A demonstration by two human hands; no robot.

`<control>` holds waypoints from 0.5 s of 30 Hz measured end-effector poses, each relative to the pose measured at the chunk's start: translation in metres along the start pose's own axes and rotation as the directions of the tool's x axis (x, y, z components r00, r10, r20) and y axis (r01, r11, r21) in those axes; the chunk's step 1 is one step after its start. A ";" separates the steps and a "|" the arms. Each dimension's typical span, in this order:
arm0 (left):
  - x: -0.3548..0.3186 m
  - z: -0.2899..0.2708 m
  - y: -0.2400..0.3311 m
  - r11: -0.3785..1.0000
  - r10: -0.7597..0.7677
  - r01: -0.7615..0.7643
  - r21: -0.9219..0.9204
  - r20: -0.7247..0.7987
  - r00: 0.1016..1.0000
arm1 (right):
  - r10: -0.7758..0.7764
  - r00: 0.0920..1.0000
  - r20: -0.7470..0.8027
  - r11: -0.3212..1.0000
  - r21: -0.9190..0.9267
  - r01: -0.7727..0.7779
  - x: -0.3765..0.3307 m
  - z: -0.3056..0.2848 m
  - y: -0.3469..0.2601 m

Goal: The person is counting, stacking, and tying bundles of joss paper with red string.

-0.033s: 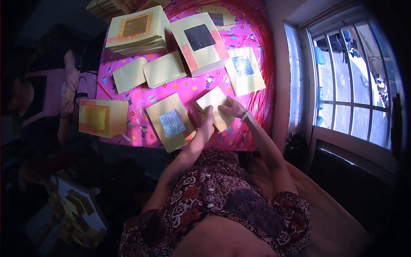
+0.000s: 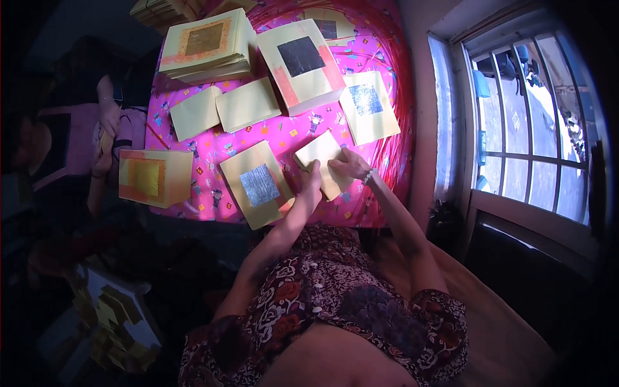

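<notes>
Just in front of me, both my hands are on a small, thick piece of folded pale-yellow paper [image 2: 318,149]. My left hand [image 2: 314,179] grips its near left side, with the thumb laid on top. The right hand [image 2: 352,165] is closed on its right edge, fingertips pressing the surface. How many layers the paper has, I cannot tell. Left of it lies a yellow paper stack with a silver square [image 2: 259,185]. Beyond my right hand is another yellow sheet with a shiny silver square [image 2: 366,99].
Tall stacks of yellow paper with a gold square [image 2: 203,40] and a dark square [image 2: 300,57] stand farther back. Plain paper piles [image 2: 248,105] lie nearer. Red strands [image 2: 394,77] line the table's right edge. Another person's hands [image 2: 106,129] are at the left; a barred window [image 2: 529,122] is right.
</notes>
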State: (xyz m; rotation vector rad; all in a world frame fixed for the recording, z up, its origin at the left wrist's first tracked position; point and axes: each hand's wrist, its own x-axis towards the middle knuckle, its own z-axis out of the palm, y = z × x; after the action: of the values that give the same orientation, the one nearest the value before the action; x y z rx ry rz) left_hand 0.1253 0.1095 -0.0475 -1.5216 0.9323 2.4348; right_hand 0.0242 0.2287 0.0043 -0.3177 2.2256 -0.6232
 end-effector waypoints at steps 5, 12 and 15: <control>0.009 -0.012 -0.012 0.998 0.070 -0.069 0.004 -0.017 0.997 | 0.013 1.000 -0.017 0.996 -0.090 -0.015 -0.003 0.009 -0.007; -0.004 -0.003 -0.007 0.954 0.118 -0.075 0.289 -0.133 0.984 | -0.010 0.994 0.108 0.994 0.113 -0.002 0.004 -0.001 0.008; -0.012 -0.004 0.001 0.959 0.100 -0.059 0.276 -0.135 0.986 | -0.018 0.982 0.185 0.971 0.237 -0.027 0.002 -0.009 -0.008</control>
State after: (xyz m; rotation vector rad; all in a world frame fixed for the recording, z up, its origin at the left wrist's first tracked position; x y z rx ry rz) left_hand 0.1336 0.1088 -0.0376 -1.6071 1.3179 2.1544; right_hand 0.0163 0.2244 0.0131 -0.2369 1.9482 -0.8161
